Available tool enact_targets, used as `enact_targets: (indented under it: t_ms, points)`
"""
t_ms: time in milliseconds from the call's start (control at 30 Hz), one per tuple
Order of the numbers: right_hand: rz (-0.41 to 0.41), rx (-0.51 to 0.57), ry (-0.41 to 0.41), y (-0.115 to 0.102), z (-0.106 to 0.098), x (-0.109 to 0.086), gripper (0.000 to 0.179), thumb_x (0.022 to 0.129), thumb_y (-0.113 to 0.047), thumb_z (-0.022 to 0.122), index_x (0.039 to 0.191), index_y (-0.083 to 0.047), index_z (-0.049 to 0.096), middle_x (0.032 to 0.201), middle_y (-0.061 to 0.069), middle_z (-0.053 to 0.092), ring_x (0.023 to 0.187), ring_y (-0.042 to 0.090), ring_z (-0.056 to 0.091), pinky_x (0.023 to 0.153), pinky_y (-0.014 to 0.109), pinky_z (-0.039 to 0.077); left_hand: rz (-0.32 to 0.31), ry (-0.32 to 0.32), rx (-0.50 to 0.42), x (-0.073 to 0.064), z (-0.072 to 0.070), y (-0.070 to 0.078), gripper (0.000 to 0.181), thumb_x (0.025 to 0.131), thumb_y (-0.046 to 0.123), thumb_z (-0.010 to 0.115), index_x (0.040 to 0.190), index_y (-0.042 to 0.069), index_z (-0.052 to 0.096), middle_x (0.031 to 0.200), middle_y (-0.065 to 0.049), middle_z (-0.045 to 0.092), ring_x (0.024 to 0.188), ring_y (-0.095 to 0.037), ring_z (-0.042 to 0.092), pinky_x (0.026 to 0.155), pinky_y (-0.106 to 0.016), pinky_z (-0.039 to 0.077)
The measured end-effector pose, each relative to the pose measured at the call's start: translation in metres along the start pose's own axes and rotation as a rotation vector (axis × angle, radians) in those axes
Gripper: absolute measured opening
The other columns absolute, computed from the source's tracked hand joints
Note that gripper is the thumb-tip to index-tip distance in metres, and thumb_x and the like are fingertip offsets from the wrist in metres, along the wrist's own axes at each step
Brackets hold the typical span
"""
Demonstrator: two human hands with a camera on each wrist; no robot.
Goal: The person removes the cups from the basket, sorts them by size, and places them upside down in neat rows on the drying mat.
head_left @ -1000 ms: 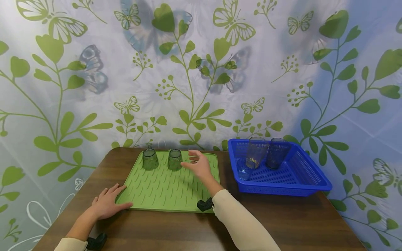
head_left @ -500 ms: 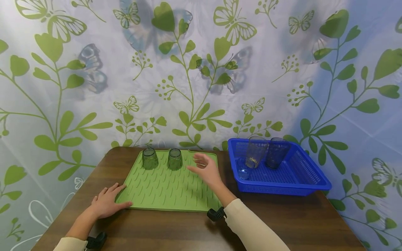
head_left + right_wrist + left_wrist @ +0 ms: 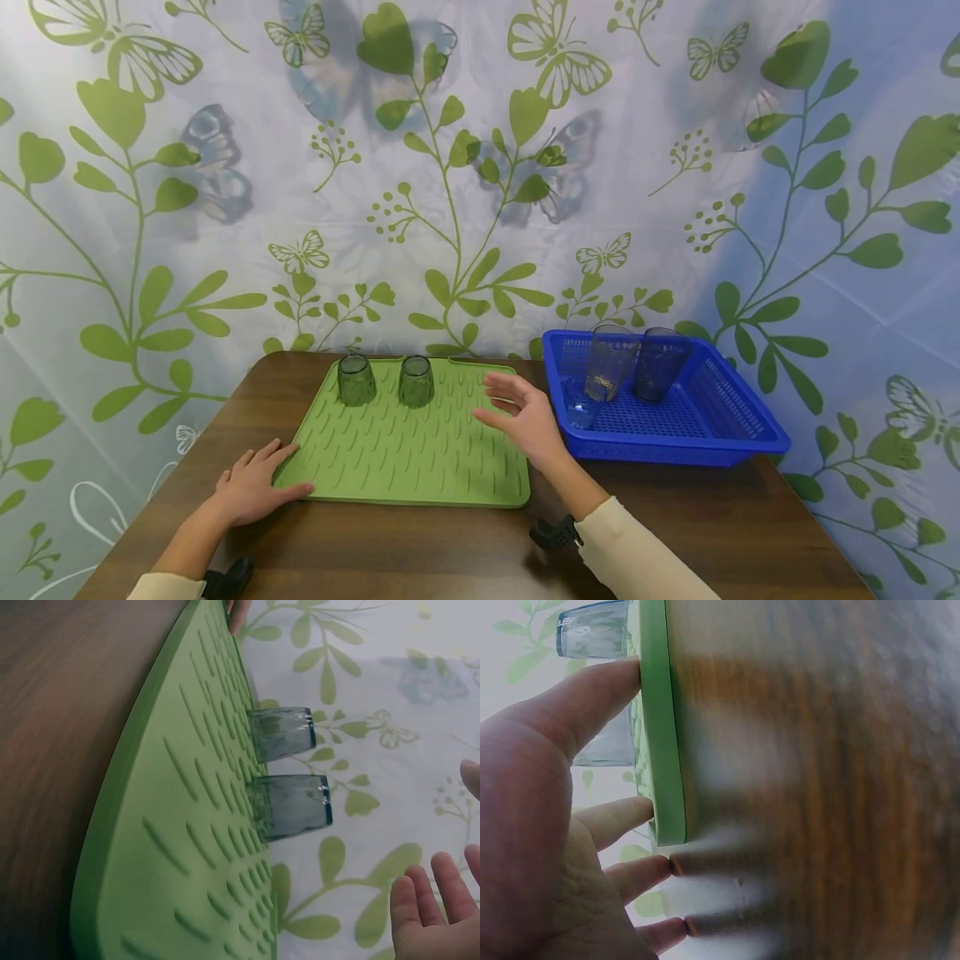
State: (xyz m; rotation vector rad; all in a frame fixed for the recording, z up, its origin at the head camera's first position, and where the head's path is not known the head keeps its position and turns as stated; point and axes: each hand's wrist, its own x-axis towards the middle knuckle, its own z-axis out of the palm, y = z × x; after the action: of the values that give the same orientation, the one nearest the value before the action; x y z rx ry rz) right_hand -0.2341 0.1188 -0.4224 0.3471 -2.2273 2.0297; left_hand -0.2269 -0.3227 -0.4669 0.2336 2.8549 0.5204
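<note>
Left hand (image 3: 251,490) lies spread at the corner of a green mat (image 3: 390,458); right hand (image 3: 527,423) holds nothing near a blue basket (image 3: 675,452)

Both pale sleeves (image 3: 637,546) run out of the head view at its bottom edge. The right hand covers part of the mat's right side; in its own wrist view only some fingers show, cut off by the frame. In the left wrist view the palm is cropped, the thumb partly covers the short glasses, and the tabletop (image 3: 420,550) is blurred. Inside the basket, a clear tall glass (image 3: 611,367), a darker tall glass (image 3: 662,367) and a small bluish glass (image 3: 583,412) overlap and are hard to separate.

The mat lies flat on the tabletop, bright green, covered in short slanted ridges. At its back, a left short glass (image 3: 356,381) and a right short glass (image 3: 416,382), both grey-green and see-through, stand apart with narrower ends up.

Only the head view shows the basket. The left wrist view adds that thumb and forefinger touch the mat while two other fingertips meet the tabletop. The right hand's thumb stands apart from its gently bent fingers.
</note>
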Motion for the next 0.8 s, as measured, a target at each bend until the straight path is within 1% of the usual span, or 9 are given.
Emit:
enact_targets:
  t_ms: [167, 200, 333, 433, 567, 667, 800]
  points:
    - [0.004, -0.039, -0.016, -0.004, -0.020, -0.010, 0.060, 0.084, -0.015, 0.086, 0.139, -0.015, 0.061, 0.141, 0.009, 0.063, 0.133, 0.033, 0.058, 0.108, 0.037, 0.052, 0.006, 0.008, 0.002, 0.000, 0.000, 0.000, 0.095, 0.088, 0.070, 0.065, 0.155, 0.006, 0.042, 0.161, -0.034, 0.028, 0.139, -0.071, 0.021, 0.100, -0.088, 0.021]
    - [0.004, -0.048, -0.018, -0.005, -0.024, -0.012, 0.060, 0.085, -0.016, 0.086, 0.139, -0.015, 0.061, 0.141, 0.009, 0.063, 0.133, 0.034, 0.058, 0.107, 0.036, 0.053, 0.007, 0.010, 0.004, 0.000, 0.000, -0.001, 0.095, 0.088, 0.070, 0.065, 0.155, 0.006, 0.042, 0.161, -0.034, 0.028, 0.139, -0.071, 0.021, 0.100, -0.088, 0.021]
    - [0.002, -0.073, -0.030, -0.009, -0.038, -0.019, 0.059, 0.086, -0.015, 0.085, 0.139, -0.015, 0.060, 0.140, 0.010, 0.063, 0.132, 0.033, 0.059, 0.108, 0.043, 0.051, 0.009, 0.018, 0.004, 0.000, 0.001, -0.001, 0.095, 0.088, 0.070, 0.065, 0.155, 0.006, 0.042, 0.160, -0.034, 0.028, 0.139, -0.071, 0.022, 0.100, -0.088, 0.022]
    - [-0.011, -0.084, -0.058, -0.014, -0.045, -0.024, 0.060, 0.086, -0.014, 0.084, 0.141, -0.012, 0.059, 0.141, 0.012, 0.062, 0.130, 0.027, 0.061, 0.108, 0.044, 0.052, 0.011, 0.022, 0.002, 0.000, 0.000, 0.000, 0.095, 0.088, 0.070, 0.065, 0.155, 0.006, 0.042, 0.160, -0.034, 0.028, 0.139, -0.071, 0.022, 0.099, -0.088, 0.022]
    - [-0.038, -0.087, -0.071, -0.019, -0.054, -0.029, 0.061, 0.085, -0.012, 0.084, 0.141, -0.007, 0.059, 0.140, 0.013, 0.063, 0.127, 0.019, 0.063, 0.105, 0.036, 0.054, 0.016, 0.022, -0.001, 0.000, 0.000, 0.000, 0.095, 0.088, 0.069, 0.066, 0.155, 0.005, 0.042, 0.160, -0.035, 0.029, 0.139, -0.070, 0.022, 0.099, -0.088, 0.023]
    - [-0.056, -0.087, -0.061, -0.023, -0.061, -0.030, 0.060, 0.085, -0.011, 0.084, 0.140, -0.005, 0.059, 0.140, 0.013, 0.062, 0.126, 0.016, 0.063, 0.105, 0.034, 0.054, 0.016, 0.021, 0.000, 0.000, 0.000, 0.000, 0.095, 0.088, 0.069, 0.066, 0.154, 0.005, 0.042, 0.159, -0.035, 0.029, 0.139, -0.071, 0.022, 0.099, -0.087, 0.023]
    - [-0.067, -0.126, -0.052, -0.027, -0.073, -0.031, 0.058, 0.087, -0.011, 0.083, 0.139, -0.006, 0.060, 0.140, 0.011, 0.062, 0.125, 0.013, 0.063, 0.104, 0.031, 0.054, 0.011, 0.025, -0.001, -0.001, 0.000, 0.001, 0.095, 0.088, 0.069, 0.066, 0.154, 0.004, 0.043, 0.159, -0.035, 0.029, 0.138, -0.071, 0.023, 0.099, -0.087, 0.024]
